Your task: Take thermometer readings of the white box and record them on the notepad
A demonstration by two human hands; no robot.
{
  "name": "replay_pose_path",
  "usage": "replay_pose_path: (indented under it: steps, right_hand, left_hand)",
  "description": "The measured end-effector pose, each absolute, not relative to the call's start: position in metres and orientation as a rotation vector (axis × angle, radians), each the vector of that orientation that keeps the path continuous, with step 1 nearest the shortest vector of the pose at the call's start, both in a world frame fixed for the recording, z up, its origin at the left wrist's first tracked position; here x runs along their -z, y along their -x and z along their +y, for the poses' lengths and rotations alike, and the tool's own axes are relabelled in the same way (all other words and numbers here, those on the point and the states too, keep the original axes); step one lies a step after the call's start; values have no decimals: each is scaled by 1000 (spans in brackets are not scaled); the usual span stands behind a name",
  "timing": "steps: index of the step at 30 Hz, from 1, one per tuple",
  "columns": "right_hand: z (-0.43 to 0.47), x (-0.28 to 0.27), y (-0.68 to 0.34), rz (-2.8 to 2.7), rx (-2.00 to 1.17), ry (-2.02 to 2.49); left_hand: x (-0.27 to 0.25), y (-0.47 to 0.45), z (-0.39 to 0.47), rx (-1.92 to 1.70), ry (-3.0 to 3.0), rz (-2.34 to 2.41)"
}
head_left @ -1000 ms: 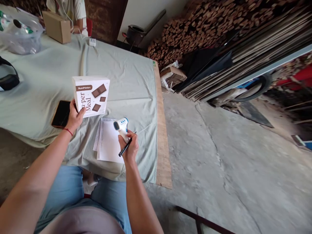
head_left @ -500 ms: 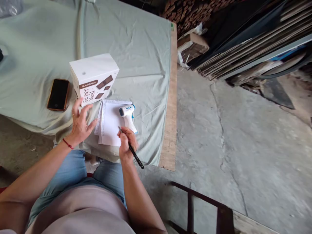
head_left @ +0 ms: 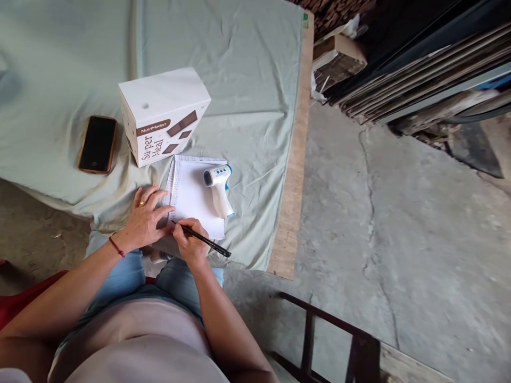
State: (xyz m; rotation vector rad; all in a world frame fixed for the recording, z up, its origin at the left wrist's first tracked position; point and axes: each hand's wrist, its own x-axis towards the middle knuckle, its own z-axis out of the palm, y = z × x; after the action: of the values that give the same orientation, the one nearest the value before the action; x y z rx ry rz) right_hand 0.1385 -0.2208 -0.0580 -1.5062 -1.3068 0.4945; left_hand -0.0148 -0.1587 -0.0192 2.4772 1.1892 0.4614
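A black pen (head_left: 207, 241) is pinched in my right hand (head_left: 190, 242), its tip at the lower left part of the white paper sheets (head_left: 194, 197). My left hand (head_left: 148, 219) lies with fingers spread over the left edge of the sheets, holding nothing. On the right side of the paper rests a white and blue infrared thermometer (head_left: 218, 189). Just beyond the sheets stands a white box (head_left: 167, 117) with brown print. Left of the box a smartphone (head_left: 98, 144) in a brown case lies with its screen dark.
A pale green cloth (head_left: 247, 138) covers the table, with a bare wooden edge (head_left: 290, 213) on the right. Past it lies cracked concrete floor (head_left: 339, 223). A dark metal frame (head_left: 323, 319) stands at the lower right, and a cardboard box (head_left: 339, 56) at the back.
My left hand has come down onto the edge of the paper. My right hand has moved left with the pen, bringing its tip to the paper. The view has shifted slightly.
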Motion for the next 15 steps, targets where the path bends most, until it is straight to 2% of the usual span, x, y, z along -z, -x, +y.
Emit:
replay_pose_path:
  steps: [15]
  right_hand:
    - [-220, 58, -139, -1410, -470, 1574]
  left_hand:
    - [22, 15, -159, -500, -2444, 1197]
